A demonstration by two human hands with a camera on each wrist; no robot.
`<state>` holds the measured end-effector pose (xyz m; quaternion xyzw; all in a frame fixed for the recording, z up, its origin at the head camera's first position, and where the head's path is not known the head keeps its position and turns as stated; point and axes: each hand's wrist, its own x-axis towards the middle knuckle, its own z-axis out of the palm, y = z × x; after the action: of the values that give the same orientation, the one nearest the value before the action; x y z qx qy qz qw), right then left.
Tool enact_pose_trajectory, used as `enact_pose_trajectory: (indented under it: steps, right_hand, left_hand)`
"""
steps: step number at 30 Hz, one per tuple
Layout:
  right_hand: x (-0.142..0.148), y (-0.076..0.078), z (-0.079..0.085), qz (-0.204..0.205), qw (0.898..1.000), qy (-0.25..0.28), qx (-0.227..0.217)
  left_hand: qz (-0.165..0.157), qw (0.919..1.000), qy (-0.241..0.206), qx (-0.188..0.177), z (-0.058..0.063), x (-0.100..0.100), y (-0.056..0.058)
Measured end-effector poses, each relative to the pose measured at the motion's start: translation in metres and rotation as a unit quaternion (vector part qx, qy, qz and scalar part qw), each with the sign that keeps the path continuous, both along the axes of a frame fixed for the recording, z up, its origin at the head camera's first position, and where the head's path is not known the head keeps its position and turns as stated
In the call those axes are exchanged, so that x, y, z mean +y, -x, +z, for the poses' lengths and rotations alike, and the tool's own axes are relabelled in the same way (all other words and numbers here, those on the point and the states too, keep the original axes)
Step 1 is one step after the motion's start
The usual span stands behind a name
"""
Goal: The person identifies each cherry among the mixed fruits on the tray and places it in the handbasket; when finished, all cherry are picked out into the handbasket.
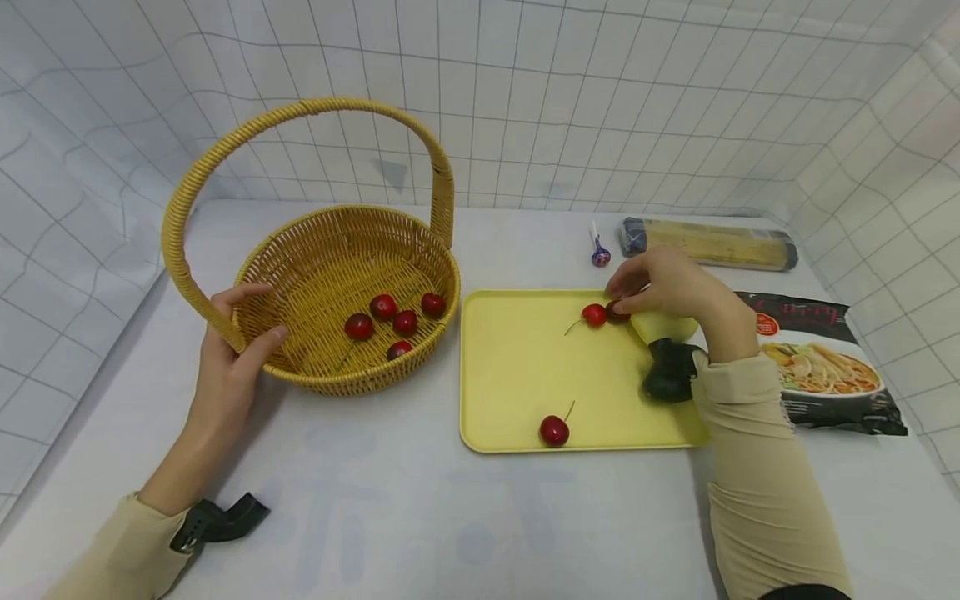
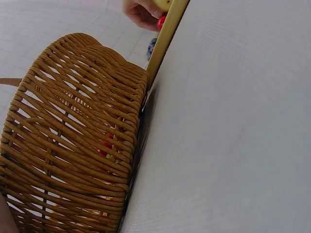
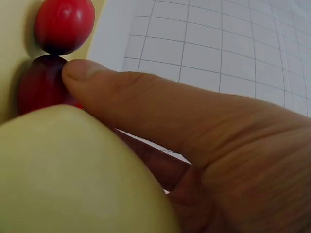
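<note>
My left hand [image 1: 225, 367] grips the near-left rim of a woven wicker basket [image 1: 315, 385] at the foot of its tall handle, thumb inside the wall. Several dark red cherries [image 1: 383, 307] lie in the basket. Over the far right part of a yellow tray [image 1: 517, 358], my right hand [image 1: 671, 279] pinches a dark cherry [image 3: 39, 85] between thumb and fingers. A brighter red cherry [image 1: 593, 315] with a stem touches it. A pale yellow fruit [image 3: 73, 174] sits under the right palm, partly hidden. Another stemmed cherry [image 1: 554, 431] lies by the tray's front edge.
A wrapped lollipop [image 1: 600, 252] lies behind the tray. Right of it is a long wrapped package [image 1: 712, 243] with dark ends. A black food packet [image 1: 825, 367] lies right of the tray, partly behind my forearm. Grid-patterned cloth [image 1: 562, 108] encloses the back and sides.
</note>
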<state>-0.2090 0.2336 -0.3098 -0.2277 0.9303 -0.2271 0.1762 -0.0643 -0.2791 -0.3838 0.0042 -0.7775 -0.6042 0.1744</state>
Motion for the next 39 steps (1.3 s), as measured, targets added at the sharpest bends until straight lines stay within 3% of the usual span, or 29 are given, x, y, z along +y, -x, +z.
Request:
enact_pose_trajectory:
  steps: [23,31,39]
  right_hand:
    - [-0.006,-0.003,-0.001,-0.004,1.000,-0.027,0.013]
    - [-0.011,-0.004,0.001,-0.026,0.999,-0.008,0.038]
    - [-0.024,-0.007,0.001,-0.068,0.991,0.068,0.091]
  left_hand:
    - [0.002,0.9999,0.011,0.001,0.000,0.000,0.001]
    - [0.000,1.0000,-0.001,0.001,-0.001,0.000,0.000]
    - [0.000,1.0000,0.007,0.000,0.000,0.000,0.000]
